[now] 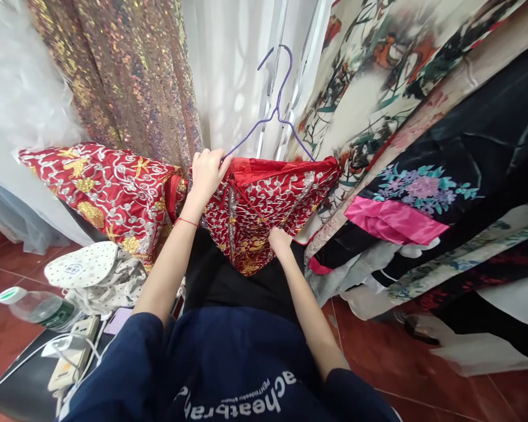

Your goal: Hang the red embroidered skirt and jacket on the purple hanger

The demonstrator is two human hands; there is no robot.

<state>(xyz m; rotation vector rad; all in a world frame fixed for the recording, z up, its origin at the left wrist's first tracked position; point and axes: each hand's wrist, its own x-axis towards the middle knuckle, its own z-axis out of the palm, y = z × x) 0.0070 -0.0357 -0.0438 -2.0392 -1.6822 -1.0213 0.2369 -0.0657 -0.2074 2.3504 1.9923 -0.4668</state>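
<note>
A red garment with silver and gold embroidery hangs in front of me on a purple wire hanger. The hanger's two arms run down into the red neckline, and its hook points up, held by neither hand. My left hand is closed over the garment's left shoulder, beside the hanger's left end. Lower down, my right hand pinches the front of the garment right of its middle; its fingertips are partly hidden. One embroidered sleeve spreads out to the left.
Sequined cloth and white fabric hang behind. Floral garments and a black one with pink trim crowd the right. At lower left are a plastic bottle, a power strip with cables, and a dotted white cloth item.
</note>
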